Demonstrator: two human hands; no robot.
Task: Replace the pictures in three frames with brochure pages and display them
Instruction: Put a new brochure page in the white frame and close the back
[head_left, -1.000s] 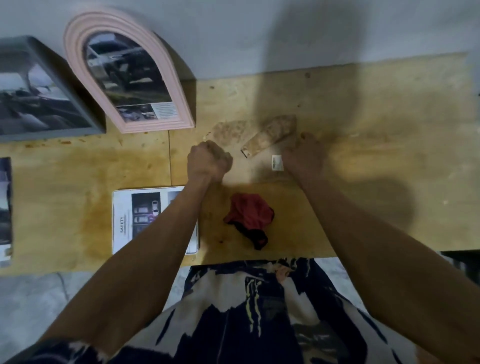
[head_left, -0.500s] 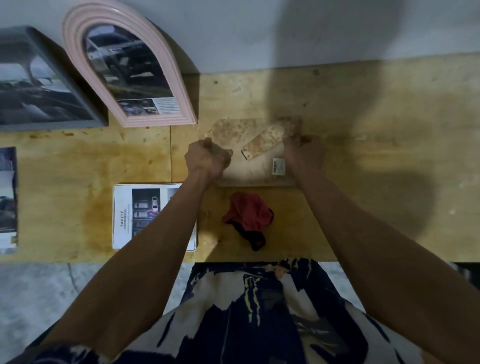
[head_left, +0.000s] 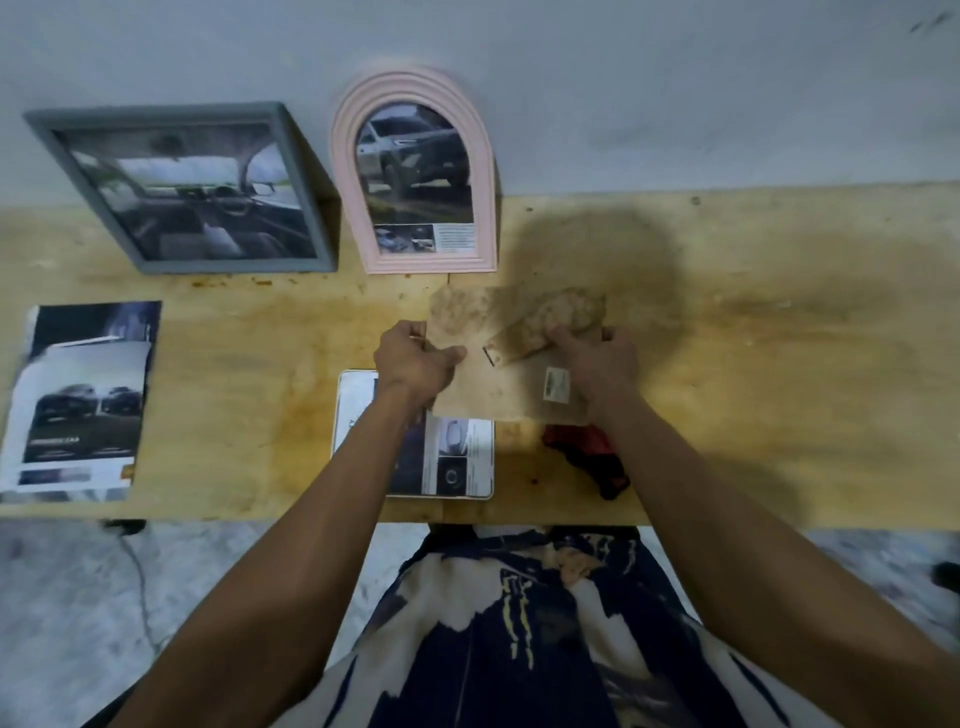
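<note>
We hold the third frame (head_left: 498, 374) back-side up at the centre of the picture, lifted a little over the worktop (head_left: 753, 353). Our left hand (head_left: 413, 361) grips its left edge, fingers (head_left: 451, 355) curled round it with the thumb on top. Our right hand (head_left: 597, 364) grips the right edge, fingers wrapped round the rim and one finger laid on the fold-out stand (head_left: 540, 327), which lies slanted across the mottled brown back. A small white label (head_left: 556, 383) sits on the back, just beside the right hand.

At the upper left of the picture a grey frame (head_left: 311, 208) leans against the wall (head_left: 675, 78) and shows a car interior. Just right of it, near but apart, a pink arched frame (head_left: 415, 83) also leans on the wall, showing a car above a strip of small pictures and text. Both stand on the worktop's far edge.

Below our left wrist a brochure page (head_left: 457, 462) lies flat near the front edge of the worktop, partly hidden by the forearm and by the frame we hold. At the far left lies a brochure (head_left: 83, 405) with loose pages stacked on it, well apart from the rest. A red and black cloth (head_left: 597, 457) lies crumpled below the held frame, partly under our right forearm.

At the bottom of the picture our dark blue and white patterned clothing (head_left: 519, 649) shows over a pale marbled floor (head_left: 78, 597).
</note>
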